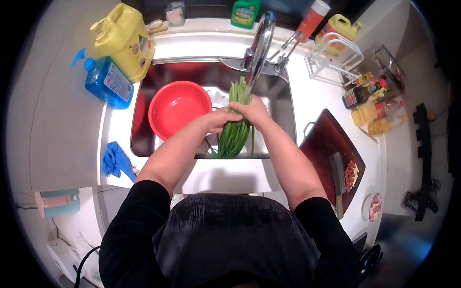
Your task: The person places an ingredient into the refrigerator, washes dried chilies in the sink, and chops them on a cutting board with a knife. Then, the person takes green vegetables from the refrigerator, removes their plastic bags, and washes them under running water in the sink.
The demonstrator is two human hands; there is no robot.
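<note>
Both of my hands are wrapped round a bunch of long green vegetables (232, 137) over the metal sink (279, 96). My left hand (222, 119) grips it from the left side, and my right hand (253, 110) holds it from the right, close to the cut stems. The stems point up toward the chrome faucet (263, 43), whose spout hangs just above them. The dark green leaves hang down toward the sink's near edge. Beside my left hand, a red basin (180, 108) sits in the left part of the sink.
A blue soap bottle (109, 81), a yellow jug (126, 43) and a blue cloth (115, 161) stand or lie at left. On the right, a cutting board (321, 144) bears a knife (338, 177) and chopped food (351, 175). A white rack (333, 57) and bottles are behind it.
</note>
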